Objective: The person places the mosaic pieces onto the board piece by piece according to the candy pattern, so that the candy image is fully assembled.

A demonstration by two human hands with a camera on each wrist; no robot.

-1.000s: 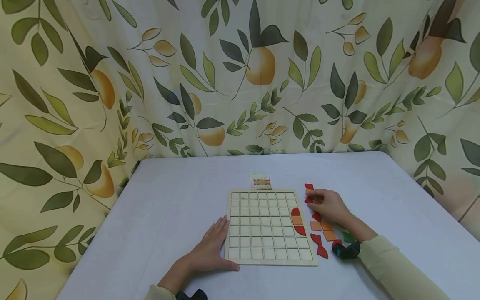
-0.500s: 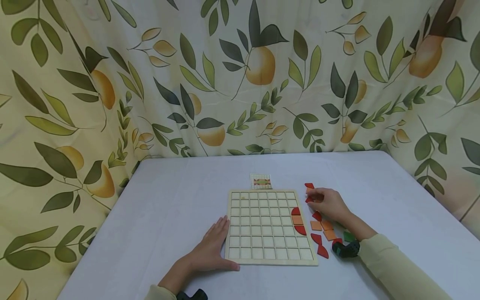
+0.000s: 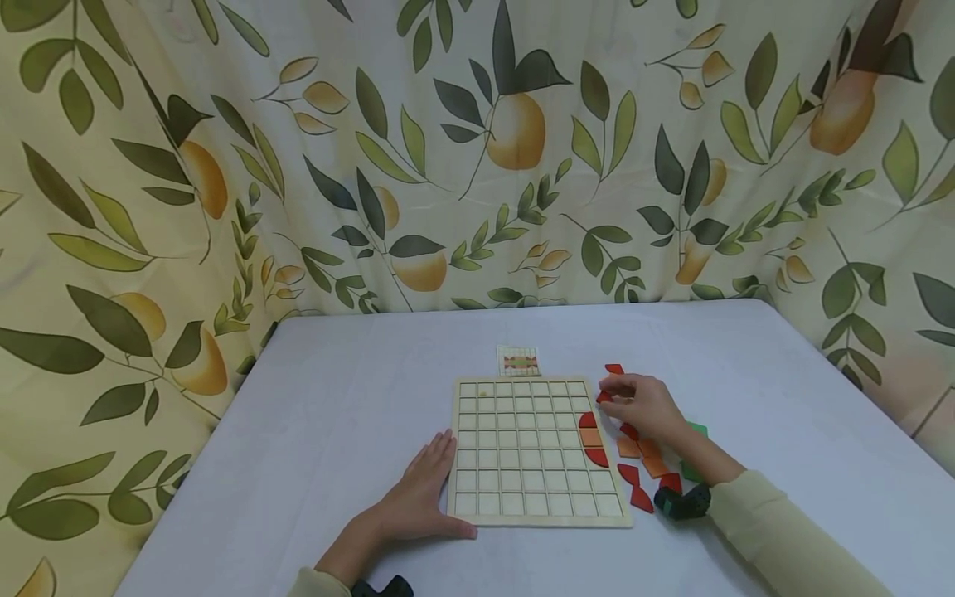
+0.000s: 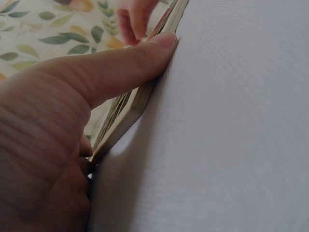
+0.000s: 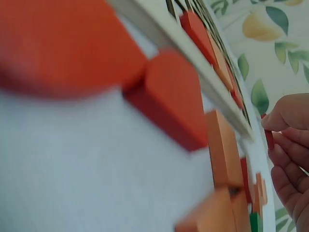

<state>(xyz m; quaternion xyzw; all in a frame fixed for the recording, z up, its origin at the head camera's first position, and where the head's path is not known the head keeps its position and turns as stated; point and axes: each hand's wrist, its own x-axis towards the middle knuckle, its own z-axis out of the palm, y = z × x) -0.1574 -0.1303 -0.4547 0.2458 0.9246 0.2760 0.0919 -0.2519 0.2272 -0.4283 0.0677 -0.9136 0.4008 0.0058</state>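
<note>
A pale wooden board (image 3: 513, 481) with a grid of square cells lies on the table. My left hand (image 3: 419, 489) rests at its near left corner, fingers straight along the left side and thumb (image 4: 130, 60) against the near edge. Between thumb and fingers, my right hand (image 3: 643, 405) pinches a small red tile (image 5: 268, 137), just beyond the board's right side. Two rounded red tiles, one far (image 3: 587, 419) and one near (image 3: 596, 457), sit in the rightmost column with an orange square tile (image 3: 590, 438) between them.
Right of the board lie loose red tiles (image 3: 640, 499), orange tiles (image 3: 655, 466) and green tiles (image 3: 690, 473), partly under the right forearm. Another red tile (image 3: 614, 369) lies farther back. A small pattern card (image 3: 519, 361) touches the board's far edge. A leaf-printed curtain (image 3: 477, 207) hangs behind the table.
My right hand has shifted slightly left, toward the board, with the red tile now in its pinch. More of the green tiles shows beside the forearm. The left hand stays put.
</note>
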